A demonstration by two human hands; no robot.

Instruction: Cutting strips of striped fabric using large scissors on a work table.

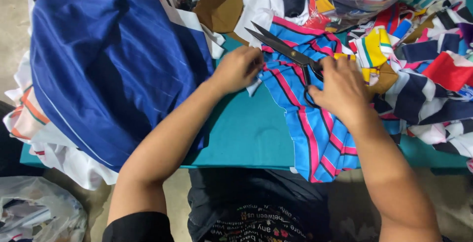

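Both hands work blue pink-striped cloth [315, 133]: left hand [239, 68] pinches it, right hand [340, 90] grips open scissors [286, 50].

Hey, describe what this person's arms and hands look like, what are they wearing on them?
Both forearms are bare. The left hand and right hand wear no gloves, and no rings, watch or bracelets show. A short black sleeve ends above the left elbow. The right arm's sleeve is out of view.
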